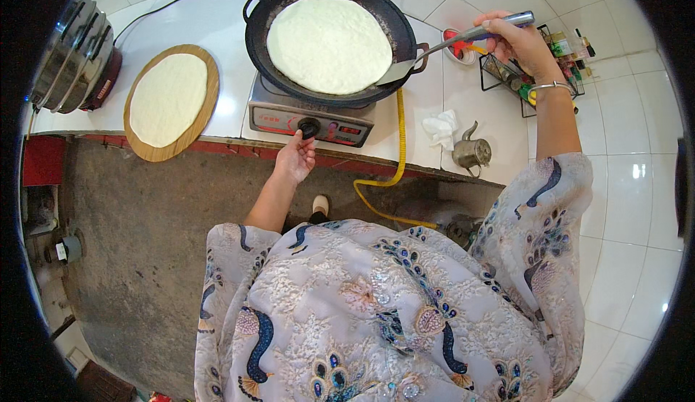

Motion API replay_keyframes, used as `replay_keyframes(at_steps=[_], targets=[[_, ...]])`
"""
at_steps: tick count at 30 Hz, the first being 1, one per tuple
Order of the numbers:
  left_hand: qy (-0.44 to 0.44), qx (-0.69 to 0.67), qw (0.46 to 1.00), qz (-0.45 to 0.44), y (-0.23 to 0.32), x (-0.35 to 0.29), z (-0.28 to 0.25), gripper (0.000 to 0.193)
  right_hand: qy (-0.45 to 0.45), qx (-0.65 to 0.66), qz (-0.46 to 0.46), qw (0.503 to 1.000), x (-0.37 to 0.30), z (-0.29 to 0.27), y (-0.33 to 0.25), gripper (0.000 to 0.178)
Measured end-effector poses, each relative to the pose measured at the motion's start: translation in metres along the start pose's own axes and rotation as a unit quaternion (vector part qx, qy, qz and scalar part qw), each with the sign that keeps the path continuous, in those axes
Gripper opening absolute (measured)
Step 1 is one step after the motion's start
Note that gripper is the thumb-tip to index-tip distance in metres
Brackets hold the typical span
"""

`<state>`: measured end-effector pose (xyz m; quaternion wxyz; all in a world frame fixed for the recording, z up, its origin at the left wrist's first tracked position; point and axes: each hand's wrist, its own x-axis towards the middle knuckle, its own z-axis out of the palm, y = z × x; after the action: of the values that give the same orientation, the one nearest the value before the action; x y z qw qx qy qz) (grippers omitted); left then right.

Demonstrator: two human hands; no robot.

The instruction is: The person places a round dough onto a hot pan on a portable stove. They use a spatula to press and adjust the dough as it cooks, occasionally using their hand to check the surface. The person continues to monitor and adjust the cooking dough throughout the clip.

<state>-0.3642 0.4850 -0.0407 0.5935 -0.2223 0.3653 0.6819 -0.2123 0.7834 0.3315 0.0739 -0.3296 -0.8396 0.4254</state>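
Observation:
A round, pale flatbread (326, 43) lies flat in a black two-handled pan (259, 53) on a gas stove (271, 117). My right hand (512, 43) grips the handle of a metal spatula (399, 71), whose blade touches the bread's right edge inside the pan. At the stove's front panel, my left hand (295, 160) has its fingers closed on the black stove knob (309, 127). To the left, a second pale dough round (170, 99) rests on a round wooden board (205, 121) that reaches over the counter's front edge.
A stacked steamer (72, 58) stands at the far left. Right of the stove are a yellow gas hose (402, 137), crumpled white tissue (440, 128), a small metal oil pot (472, 150), a red-and-white bowl (459, 53) and a black wire rack (499, 80) of bottles. Tiled wall encloses the right.

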Motion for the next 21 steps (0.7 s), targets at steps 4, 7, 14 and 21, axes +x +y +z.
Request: replay_keyframes(at_steps=[4,7,14,21], targets=[[-0.014,0.016,1.0,0.002,0.004,0.001,-0.008,0.042,0.027,0.045,0.015,0.999,-0.019,0.012,0.009,0.026],[-0.007,0.021,1.0,-0.01,0.01,-0.004,-0.011,0.042,0.071,0.056,0.044,0.995,-0.038,0.028,0.007,0.025],[0.003,0.032,0.999,-0.016,0.02,-0.001,-0.017,0.04,0.106,0.117,0.038,0.987,-0.072,0.064,-0.003,0.023],[-0.025,0.023,0.999,-0.034,0.04,-0.004,-0.036,0.04,0.123,0.174,0.037,0.976,-0.096,0.127,-0.023,0.032]])
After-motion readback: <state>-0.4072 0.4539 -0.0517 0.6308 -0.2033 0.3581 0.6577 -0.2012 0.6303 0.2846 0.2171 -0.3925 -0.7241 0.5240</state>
